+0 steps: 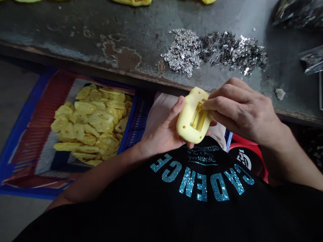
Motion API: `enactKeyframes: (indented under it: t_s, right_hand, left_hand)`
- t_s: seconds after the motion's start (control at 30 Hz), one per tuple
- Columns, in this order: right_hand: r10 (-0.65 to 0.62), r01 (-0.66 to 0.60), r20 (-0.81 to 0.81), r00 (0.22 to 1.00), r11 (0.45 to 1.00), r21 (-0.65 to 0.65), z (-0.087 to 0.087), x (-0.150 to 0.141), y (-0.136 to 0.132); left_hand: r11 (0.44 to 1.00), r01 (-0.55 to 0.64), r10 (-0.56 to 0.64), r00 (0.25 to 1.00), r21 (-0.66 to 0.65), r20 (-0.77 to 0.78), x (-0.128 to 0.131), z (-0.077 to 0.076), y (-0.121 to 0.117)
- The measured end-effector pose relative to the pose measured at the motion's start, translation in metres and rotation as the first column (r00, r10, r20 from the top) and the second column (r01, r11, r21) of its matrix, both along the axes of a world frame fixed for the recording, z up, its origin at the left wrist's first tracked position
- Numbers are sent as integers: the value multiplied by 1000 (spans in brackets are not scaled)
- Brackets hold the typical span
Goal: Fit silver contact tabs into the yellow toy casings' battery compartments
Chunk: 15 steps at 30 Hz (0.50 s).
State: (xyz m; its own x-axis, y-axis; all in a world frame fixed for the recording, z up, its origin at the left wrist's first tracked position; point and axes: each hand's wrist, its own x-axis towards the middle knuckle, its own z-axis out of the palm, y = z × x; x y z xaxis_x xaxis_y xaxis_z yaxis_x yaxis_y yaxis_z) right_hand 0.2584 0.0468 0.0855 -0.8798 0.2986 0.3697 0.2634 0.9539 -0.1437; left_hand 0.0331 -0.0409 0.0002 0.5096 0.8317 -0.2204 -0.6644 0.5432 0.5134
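My left hand (169,129) is wrapped round a yellow plastic shell (188,116), holding it above my lap with its back facing up. In the shell's back is a battery compartment (198,119) with two slots side by side, and small screw holes lie near the shell's edge. Over the upper end of that compartment, the thumb and fingers of my right hand (237,104) are pinched together. Whatever sits between those fingertips is hidden. Two heaps of small metal pieces, a silvery one (184,50) and a darker one (234,52), lie on the worktable beyond my hands.
A blue crate (27,114) at the left holds many yellow plastic parts (93,124). Across the front runs the worn metal worktable (75,33). Plastic bags of metal pieces (300,15) lie at its far right. A red stool (262,161) is partly visible below my right arm.
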Motion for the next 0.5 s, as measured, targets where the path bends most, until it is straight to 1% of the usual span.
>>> enactKeyframes:
  t_s: [0.13, 0.23, 0.4, 0.43, 0.5]
  right_hand:
    - [-28, 27, -12, 1000, 997, -71, -1, 1, 0]
    - [-67, 57, -96, 993, 993, -107, -7, 2, -1]
    - [-221, 184, -240, 945, 968, -169, -19, 1, -7]
    - [-236, 191, -256, 937, 964, -187, -21, 1, -9]
    - [-223, 170, -284, 932, 965, -200, -24, 0, -12]
  left_hand:
    - [1000, -22, 22, 1000, -15, -20, 0, 3, 0]
    - [999, -50, 50, 998, -21, -31, 0, 5, 0]
    - [999, -50, 49, 997, -14, -66, -1, 8, -1]
    - [999, -44, 44, 996, -7, -77, -1, 9, -1]
    - [999, -37, 37, 994, 3, -100, -2, 11, -1]
